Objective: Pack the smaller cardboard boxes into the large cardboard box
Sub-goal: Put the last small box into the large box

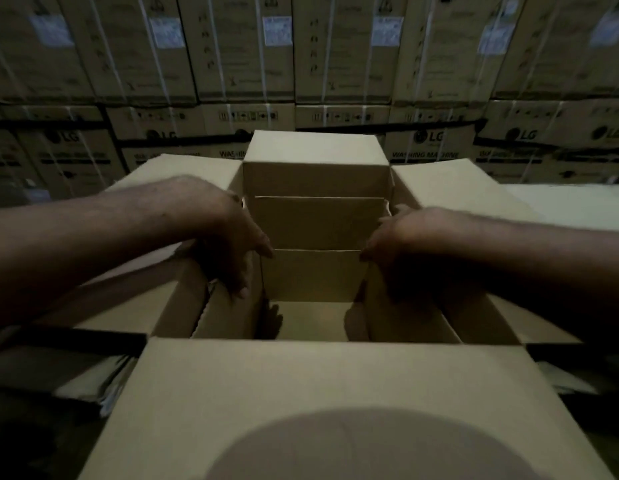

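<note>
The large cardboard box (301, 393) stands open in front of me with its flaps spread outward. A small cardboard box (315, 275) hangs inside its opening, above the bare floor of the large box. My left hand (231, 244) grips the small box's left side, thumb on its top front edge and fingers pointing down. My right hand (405, 244) grips its right side the same way. Behind it, a second small cardboard box (315, 161) stands against the far wall and rises above the rim.
Stacked washing machine cartons (301, 64) with white straps form a wall right behind the large box. Its side flaps (450, 181) stick out left and right. Dark surfaces and pale wrapped items (93, 379) lie beside the box at lower left and right.
</note>
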The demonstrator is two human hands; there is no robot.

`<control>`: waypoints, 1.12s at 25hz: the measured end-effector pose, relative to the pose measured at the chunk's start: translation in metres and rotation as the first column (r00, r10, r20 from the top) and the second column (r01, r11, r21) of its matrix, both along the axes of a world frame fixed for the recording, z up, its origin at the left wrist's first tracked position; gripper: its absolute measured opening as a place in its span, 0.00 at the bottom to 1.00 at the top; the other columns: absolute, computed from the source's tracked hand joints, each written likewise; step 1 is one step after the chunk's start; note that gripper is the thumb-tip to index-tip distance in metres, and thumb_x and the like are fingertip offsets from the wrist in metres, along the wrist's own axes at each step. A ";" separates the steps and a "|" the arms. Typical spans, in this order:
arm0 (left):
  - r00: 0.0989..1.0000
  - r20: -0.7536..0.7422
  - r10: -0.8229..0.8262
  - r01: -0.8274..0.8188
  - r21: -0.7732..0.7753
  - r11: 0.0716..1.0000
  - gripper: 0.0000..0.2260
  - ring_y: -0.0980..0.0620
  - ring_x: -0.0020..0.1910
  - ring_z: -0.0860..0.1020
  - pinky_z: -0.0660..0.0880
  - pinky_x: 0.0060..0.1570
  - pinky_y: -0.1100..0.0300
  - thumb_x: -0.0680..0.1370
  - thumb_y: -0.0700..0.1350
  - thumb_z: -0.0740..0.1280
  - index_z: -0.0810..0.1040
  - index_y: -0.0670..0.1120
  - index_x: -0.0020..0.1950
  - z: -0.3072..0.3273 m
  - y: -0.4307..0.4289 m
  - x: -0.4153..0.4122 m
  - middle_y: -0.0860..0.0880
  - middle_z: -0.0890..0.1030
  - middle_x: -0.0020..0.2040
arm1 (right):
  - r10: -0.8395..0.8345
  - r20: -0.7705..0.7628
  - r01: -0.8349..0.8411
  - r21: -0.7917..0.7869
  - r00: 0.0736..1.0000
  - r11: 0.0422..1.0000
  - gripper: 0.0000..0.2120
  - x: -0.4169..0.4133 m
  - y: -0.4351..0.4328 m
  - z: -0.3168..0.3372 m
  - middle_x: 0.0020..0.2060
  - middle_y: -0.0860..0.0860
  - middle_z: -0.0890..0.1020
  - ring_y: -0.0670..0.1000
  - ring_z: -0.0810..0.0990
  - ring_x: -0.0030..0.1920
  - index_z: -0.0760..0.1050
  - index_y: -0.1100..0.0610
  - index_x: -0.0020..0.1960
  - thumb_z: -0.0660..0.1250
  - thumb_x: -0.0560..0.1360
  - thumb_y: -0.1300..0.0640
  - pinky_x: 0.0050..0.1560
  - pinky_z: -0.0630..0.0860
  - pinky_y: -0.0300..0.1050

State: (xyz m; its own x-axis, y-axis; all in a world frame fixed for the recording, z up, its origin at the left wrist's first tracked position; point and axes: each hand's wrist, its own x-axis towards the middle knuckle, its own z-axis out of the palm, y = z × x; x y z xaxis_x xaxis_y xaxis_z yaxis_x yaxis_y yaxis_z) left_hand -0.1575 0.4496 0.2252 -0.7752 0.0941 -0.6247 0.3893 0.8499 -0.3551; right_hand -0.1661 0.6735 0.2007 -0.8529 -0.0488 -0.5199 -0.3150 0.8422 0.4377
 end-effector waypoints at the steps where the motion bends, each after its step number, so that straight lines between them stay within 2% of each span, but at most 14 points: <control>1: 0.999 -0.030 -0.042 0.040 -0.049 0.998 0.53 0.47 0.81 0.55 0.54 0.77 0.37 0.60 0.81 0.65 0.54 0.64 0.81 0.005 0.003 0.011 0.55 0.57 0.82 | 0.053 -0.015 -0.053 -0.023 0.998 0.998 0.32 0.008 0.002 0.002 0.73 0.47 0.73 0.58 0.71 0.73 0.71 0.45 0.75 0.75 0.73 0.41 0.67 0.73 0.56; 3: 0.983 -0.150 -0.108 0.107 -0.012 0.994 0.41 0.47 0.82 0.51 0.51 0.77 0.34 0.73 0.72 0.66 0.51 0.64 0.81 0.016 0.004 0.030 0.55 0.54 0.83 | 0.182 -0.099 -0.183 0.000 0.978 0.983 0.35 0.026 0.001 0.010 0.74 0.48 0.72 0.58 0.66 0.75 0.70 0.44 0.75 0.73 0.72 0.35 0.72 0.66 0.66; 5: 0.958 -0.266 -0.104 0.117 0.033 0.993 0.39 0.46 0.82 0.45 0.51 0.76 0.31 0.75 0.70 0.64 0.51 0.63 0.82 0.017 -0.002 0.051 0.56 0.49 0.83 | 0.177 -0.259 -0.205 -0.084 0.949 0.975 0.36 0.050 0.010 0.017 0.76 0.50 0.67 0.59 0.60 0.78 0.68 0.44 0.77 0.71 0.73 0.33 0.73 0.59 0.74; 7: 0.949 -0.310 -0.060 0.074 0.031 0.997 0.36 0.44 0.82 0.39 0.51 0.74 0.28 0.76 0.70 0.64 0.56 0.64 0.81 0.005 -0.010 0.059 0.57 0.46 0.83 | 0.117 -0.313 -0.164 -0.127 0.942 0.978 0.34 0.077 0.018 0.017 0.78 0.52 0.63 0.59 0.56 0.79 0.68 0.45 0.77 0.70 0.74 0.35 0.72 0.58 0.74; 10: 0.924 -0.380 0.046 0.067 0.279 0.958 0.31 0.45 0.82 0.40 0.52 0.73 0.27 0.76 0.68 0.64 0.64 0.63 0.78 -0.003 -0.011 0.066 0.57 0.47 0.83 | 0.111 -0.340 -0.159 -0.119 0.934 0.980 0.30 0.092 0.023 0.007 0.78 0.53 0.62 0.58 0.57 0.79 0.70 0.46 0.74 0.68 0.76 0.36 0.72 0.62 0.67; 13: 0.886 -0.418 0.202 0.066 0.544 0.836 0.28 0.47 0.82 0.45 0.52 0.74 0.29 0.76 0.66 0.66 0.67 0.63 0.76 -0.001 -0.010 0.085 0.55 0.48 0.84 | -0.084 -0.427 -0.115 -0.419 0.900 0.901 0.32 0.108 0.031 0.019 0.81 0.52 0.60 0.59 0.54 0.81 0.70 0.45 0.75 0.70 0.75 0.35 0.76 0.59 0.68; 16: 0.866 -0.408 0.290 0.017 0.603 0.798 0.22 0.48 0.82 0.52 0.54 0.75 0.34 0.79 0.63 0.65 0.72 0.62 0.72 -0.009 -0.021 0.118 0.57 0.58 0.81 | -0.299 -0.422 -0.048 -0.642 0.856 0.766 0.29 0.129 0.053 0.017 0.80 0.53 0.61 0.60 0.58 0.79 0.73 0.44 0.74 0.71 0.75 0.37 0.75 0.61 0.63; 18: 0.804 -0.391 0.448 0.013 0.765 0.643 0.17 0.48 0.74 0.68 0.64 0.73 0.39 0.81 0.60 0.64 0.77 0.58 0.68 -0.015 -0.023 0.138 0.57 0.71 0.74 | -0.387 -0.395 -0.083 -0.781 0.833 0.619 0.22 0.139 0.063 0.008 0.74 0.54 0.72 0.57 0.71 0.70 0.79 0.46 0.68 0.70 0.77 0.39 0.67 0.69 0.56; 19: 0.758 -0.359 0.544 0.025 0.850 0.526 0.16 0.49 0.65 0.75 0.70 0.69 0.44 0.81 0.58 0.65 0.79 0.56 0.67 -0.015 -0.017 0.147 0.56 0.76 0.68 | -0.422 -0.375 -0.116 -0.844 0.825 0.523 0.20 0.143 0.066 0.005 0.68 0.53 0.78 0.53 0.75 0.62 0.81 0.48 0.65 0.69 0.78 0.39 0.60 0.72 0.51; 20: 0.729 -0.338 0.596 0.028 0.884 0.467 0.15 0.51 0.59 0.78 0.74 0.65 0.47 0.82 0.57 0.65 0.81 0.53 0.66 -0.011 -0.011 0.156 0.53 0.80 0.63 | -0.450 -0.354 -0.136 -0.884 0.820 0.447 0.20 0.147 0.068 0.005 0.64 0.52 0.81 0.51 0.77 0.58 0.82 0.50 0.63 0.68 0.79 0.39 0.55 0.71 0.47; 22: 0.713 -0.309 0.629 0.018 0.905 0.425 0.14 0.52 0.55 0.80 0.75 0.63 0.48 0.82 0.55 0.66 0.82 0.51 0.63 -0.002 0.002 0.176 0.50 0.83 0.57 | -0.465 -0.376 -0.198 -0.900 0.801 0.387 0.22 0.159 0.073 0.007 0.61 0.53 0.83 0.51 0.79 0.58 0.82 0.52 0.62 0.65 0.80 0.37 0.53 0.70 0.44; 25: 0.705 -0.182 0.686 -0.012 0.963 0.268 0.12 0.55 0.54 0.79 0.76 0.58 0.51 0.83 0.58 0.64 0.83 0.55 0.58 -0.001 0.018 0.210 0.53 0.82 0.56 | -0.416 -0.499 -0.382 -0.861 0.760 0.334 0.22 0.188 0.086 -0.002 0.59 0.51 0.84 0.48 0.79 0.58 0.83 0.51 0.59 0.61 0.82 0.37 0.55 0.72 0.46; 26: 0.679 -0.213 0.702 -0.023 0.950 0.310 0.12 0.54 0.56 0.78 0.73 0.61 0.49 0.83 0.59 0.62 0.82 0.57 0.57 -0.011 0.024 0.221 0.54 0.81 0.57 | -0.353 -0.545 -0.429 -0.830 0.761 0.356 0.23 0.197 0.093 -0.012 0.58 0.50 0.84 0.49 0.79 0.59 0.83 0.51 0.58 0.58 0.82 0.36 0.57 0.73 0.49; 28: 0.598 -0.468 0.651 0.022 0.821 0.570 0.17 0.48 0.68 0.73 0.58 0.73 0.37 0.84 0.62 0.55 0.79 0.59 0.62 -0.034 0.035 0.239 0.52 0.79 0.65 | -0.195 -0.636 -0.502 -0.731 0.746 0.463 0.26 0.208 0.102 -0.032 0.66 0.48 0.80 0.54 0.74 0.67 0.83 0.48 0.61 0.52 0.83 0.35 0.66 0.69 0.55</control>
State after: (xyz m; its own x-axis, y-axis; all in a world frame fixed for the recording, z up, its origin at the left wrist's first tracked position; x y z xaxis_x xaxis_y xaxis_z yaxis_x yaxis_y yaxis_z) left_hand 0.0815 0.4848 0.1912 -0.9620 -0.1374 0.2361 -0.0326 0.9159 0.4001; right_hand 0.0421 0.7751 0.1688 -0.8393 -0.3055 0.4497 -0.4664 0.8296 -0.3070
